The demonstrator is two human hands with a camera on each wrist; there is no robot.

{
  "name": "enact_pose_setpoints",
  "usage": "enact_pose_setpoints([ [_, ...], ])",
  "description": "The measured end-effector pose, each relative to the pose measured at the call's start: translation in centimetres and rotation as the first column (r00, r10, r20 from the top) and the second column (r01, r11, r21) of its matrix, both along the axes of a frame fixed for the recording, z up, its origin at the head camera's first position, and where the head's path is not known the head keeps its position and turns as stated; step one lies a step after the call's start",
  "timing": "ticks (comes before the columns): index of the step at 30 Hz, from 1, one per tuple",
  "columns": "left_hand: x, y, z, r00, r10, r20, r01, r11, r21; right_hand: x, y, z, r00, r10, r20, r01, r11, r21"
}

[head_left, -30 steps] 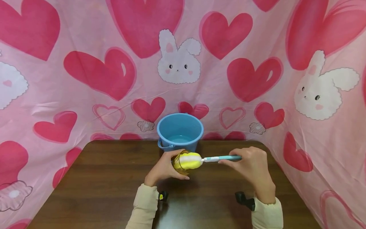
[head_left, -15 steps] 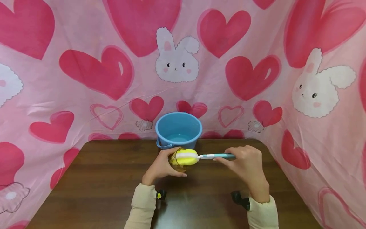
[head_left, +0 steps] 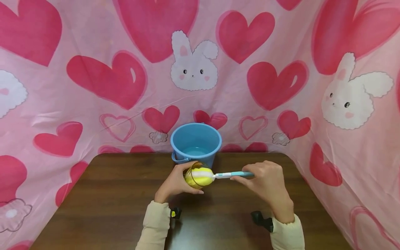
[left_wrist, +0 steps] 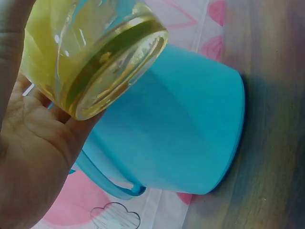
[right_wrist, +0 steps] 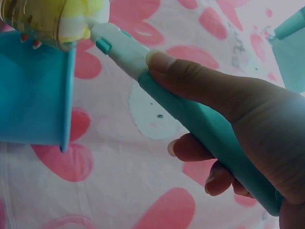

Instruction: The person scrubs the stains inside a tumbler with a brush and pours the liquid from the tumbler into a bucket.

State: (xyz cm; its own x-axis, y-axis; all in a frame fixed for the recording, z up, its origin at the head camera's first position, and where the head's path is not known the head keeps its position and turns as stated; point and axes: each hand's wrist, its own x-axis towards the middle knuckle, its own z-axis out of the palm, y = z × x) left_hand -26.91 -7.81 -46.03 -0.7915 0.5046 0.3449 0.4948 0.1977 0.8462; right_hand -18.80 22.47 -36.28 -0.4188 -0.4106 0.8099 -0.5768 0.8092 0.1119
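My left hand [head_left: 175, 184] grips an amber glass cup [left_wrist: 114, 67], tipped on its side with its mouth to the right. Inside the mouth sits the yellow and white sponge head of a cup brush [head_left: 203, 177], part of it still outside the rim. My right hand [head_left: 268, 182] holds the brush by its teal and white handle [right_wrist: 200, 124], thumb along the top and fingers curled beneath. Both hands are above the table, in front of the blue bucket [head_left: 196, 130]. In the left wrist view the cup's thick base faces the camera.
The blue bucket stands at the back of the dark wooden table [head_left: 125, 208], with a little water visible at its bottom and its handle [left_wrist: 109, 183] hanging down. A pink cloth [head_left: 125, 90] with hearts and rabbits hangs behind and beside the table.
The brush head has gone deeper into the cup as my right hand moved left. My left hand and the cup have shifted slightly left.
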Motion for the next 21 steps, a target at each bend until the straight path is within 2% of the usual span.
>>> enact_pose_setpoints([
  [6, -0.1, 0.4, 0.2, 1.0, -0.013, -0.015, 0.013, 1.0, 0.011, 0.7, 1.5, 0.6, 1.0, -0.011, 0.023, 0.012, 0.998, -0.061],
  [13, 0.2, 0.6, 0.2, 1.0, -0.018, -0.002, 0.018, 1.0, 0.022, 1.0, 2.5, 0.8, 1.0, 0.021, -0.012, -0.022, 0.994, -0.103],
  [21, 0.4, 0.5, 0.0, 1.0, 0.011, -0.028, -0.011, 1.0, 0.013, 0.6, 1.1, 0.6, 0.992, 0.05, -0.116, -0.054, 0.998, -0.037],
])
